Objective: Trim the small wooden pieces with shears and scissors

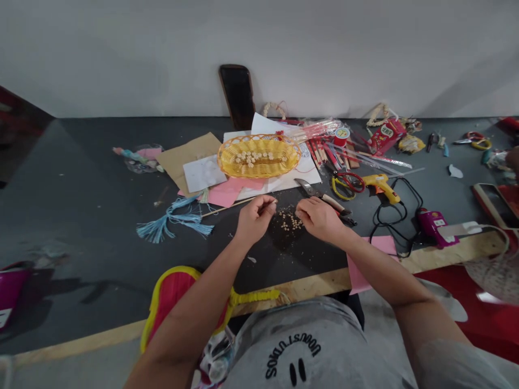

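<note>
My left hand (pixel 254 217) hovers over the dark table with thumb and fingers pinched together; a tiny pale bit shows at the fingertips, too small to name. Facing it, my right hand (pixel 319 217) is also closed in a pinch, and whatever it holds is hidden. Between and just below both hands lies a loose scatter of small tan bead-like pieces (pixel 289 221). Beyond them stands a yellow woven basket (pixel 259 170) with small pale clustered pieces inside. Pliers or shears with a pale handle (pixel 333 204) lie right behind my right hand.
Blue tassels (pixel 172 219) and a thin stick lie left. Scissors (pixel 344 186), a yellow glue gun (pixel 381 187) with a black cable, and a purple box (pixel 436 227) are at right. A phone (pixel 237 94) leans on the wall. Pink paper (pixel 360 270) overhangs the wooden front edge.
</note>
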The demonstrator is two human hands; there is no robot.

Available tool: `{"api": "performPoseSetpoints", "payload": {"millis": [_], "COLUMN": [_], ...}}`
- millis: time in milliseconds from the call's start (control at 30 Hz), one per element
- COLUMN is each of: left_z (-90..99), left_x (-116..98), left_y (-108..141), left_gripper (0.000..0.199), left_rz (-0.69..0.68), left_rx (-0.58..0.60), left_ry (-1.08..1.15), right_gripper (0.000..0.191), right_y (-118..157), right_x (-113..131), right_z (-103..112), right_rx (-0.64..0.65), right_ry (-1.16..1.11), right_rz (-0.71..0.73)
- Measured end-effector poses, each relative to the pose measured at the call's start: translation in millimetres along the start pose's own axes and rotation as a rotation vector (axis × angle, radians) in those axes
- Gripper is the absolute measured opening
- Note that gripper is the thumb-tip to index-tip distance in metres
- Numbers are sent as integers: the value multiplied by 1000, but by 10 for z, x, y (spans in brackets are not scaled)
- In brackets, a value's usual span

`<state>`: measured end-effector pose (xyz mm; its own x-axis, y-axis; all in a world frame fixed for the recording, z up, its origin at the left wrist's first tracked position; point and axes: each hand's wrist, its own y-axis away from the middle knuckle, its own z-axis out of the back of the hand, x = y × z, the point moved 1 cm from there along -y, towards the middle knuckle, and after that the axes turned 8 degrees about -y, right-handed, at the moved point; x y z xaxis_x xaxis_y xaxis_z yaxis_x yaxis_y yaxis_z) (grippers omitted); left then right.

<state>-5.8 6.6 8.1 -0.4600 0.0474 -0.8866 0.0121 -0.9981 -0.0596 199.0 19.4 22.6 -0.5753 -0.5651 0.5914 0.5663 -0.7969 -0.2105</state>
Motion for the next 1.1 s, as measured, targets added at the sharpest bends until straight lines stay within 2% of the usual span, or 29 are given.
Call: {"api": "performPoseSetpoints", "payload": {"millis": [200, 400, 600, 733, 933, 1100], "left_z": [-29, -50, -35, -16, -1, -39], "left_x": [-17, -66, -110, -132, -114, -31], "left_y": [5, 33, 42, 39, 29, 30], "left_gripper": [22, 29, 23, 20, 19, 16], "left_rz": [32, 48, 17, 1, -5, -20], "left_rx": [88, 219, 218, 224, 202, 235], "left_ry": [43, 63, -4, 1, 16, -81], "right_gripper": [14, 15, 11, 14, 21, 23], "right_y": [5, -57, -79, -73, -1, 242], "right_x": [-19, 69, 153, 173, 134, 84], "right_z": [-1, -41, -169, -175, -15, 257], "right_rx": [-51, -78, -65, -54, -151, -187], "right_ry": [-186, -482, -493, -542, -595, -440], "right_rz": [-48, -66, -112, -128, -206, -299]}}
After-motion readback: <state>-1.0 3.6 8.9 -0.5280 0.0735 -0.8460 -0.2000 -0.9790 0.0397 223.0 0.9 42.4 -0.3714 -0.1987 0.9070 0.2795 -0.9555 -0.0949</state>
